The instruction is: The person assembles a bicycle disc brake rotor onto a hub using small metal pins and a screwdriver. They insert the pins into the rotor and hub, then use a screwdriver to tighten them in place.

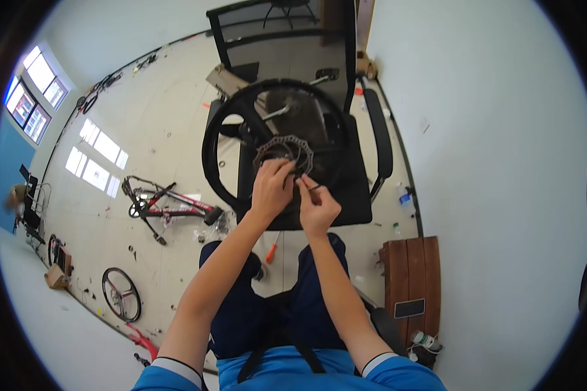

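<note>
A black bicycle wheel [209, 159] with broad spokes lies on the black chair in front of me. At its hub sits a silver brake rotor [304, 148] with a notched, perforated edge. My left hand [272, 188] is closed in a pinch at the rotor's lower part; whatever its fingertips hold is hidden. Just to its right, my right hand [319, 207] pinches a thin dark piece [316, 188], mostly covered by the fingers, with its fingertips close to the rotor's lower edge. The two hands nearly touch.
The office chair [355, 208] has an armrest [379, 133] at right. On the floor lie a red-and-black bicycle frame [182, 210], an orange-handled screwdriver [271, 253] and another wheel [121, 295]. A wooden box [411, 274] bearing a phone [409, 308] stands by the right wall.
</note>
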`<state>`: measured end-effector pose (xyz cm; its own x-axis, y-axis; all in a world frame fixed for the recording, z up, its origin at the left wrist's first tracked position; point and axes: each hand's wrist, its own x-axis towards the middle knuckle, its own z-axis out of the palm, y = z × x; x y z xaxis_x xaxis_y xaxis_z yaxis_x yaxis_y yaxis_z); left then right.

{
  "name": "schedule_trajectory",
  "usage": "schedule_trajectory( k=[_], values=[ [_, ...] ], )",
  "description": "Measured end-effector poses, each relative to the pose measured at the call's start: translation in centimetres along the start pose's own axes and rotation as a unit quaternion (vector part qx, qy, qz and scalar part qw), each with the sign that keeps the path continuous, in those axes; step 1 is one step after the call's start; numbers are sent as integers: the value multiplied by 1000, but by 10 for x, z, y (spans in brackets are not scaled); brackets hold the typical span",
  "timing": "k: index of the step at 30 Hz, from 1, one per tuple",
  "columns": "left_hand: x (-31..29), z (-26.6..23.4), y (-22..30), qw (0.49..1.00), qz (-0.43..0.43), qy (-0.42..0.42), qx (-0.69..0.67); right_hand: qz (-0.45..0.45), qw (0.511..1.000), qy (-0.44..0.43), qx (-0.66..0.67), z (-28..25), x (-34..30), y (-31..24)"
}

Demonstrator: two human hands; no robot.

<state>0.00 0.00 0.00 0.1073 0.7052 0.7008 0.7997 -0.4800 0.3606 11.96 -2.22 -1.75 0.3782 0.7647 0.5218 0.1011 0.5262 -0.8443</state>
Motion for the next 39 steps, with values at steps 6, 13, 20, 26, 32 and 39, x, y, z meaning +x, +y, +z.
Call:
schedule_trajectory(
  k=[6,13,20,26,32,39],
  values=[
    [0,1,-15,999,35,1,32,80,995,3,63,2,-13,-6],
    [10,18,-26,997,68,14,47,57,993,-52,85,1,1,2],
    [10,18,-18,998,54,-17,19,-57,995,-74,27,7,4,16],
    [2,16,-11,999,30,26,1,-74,996,-42,-1,6,7,15],
    [6,16,-13,998,63,21,-18,-51,997,-50,-7,4,15,10],
    [15,11,-12,996,88,-5,-9,-76,995,-69,2,0,11,3]
  ],
)
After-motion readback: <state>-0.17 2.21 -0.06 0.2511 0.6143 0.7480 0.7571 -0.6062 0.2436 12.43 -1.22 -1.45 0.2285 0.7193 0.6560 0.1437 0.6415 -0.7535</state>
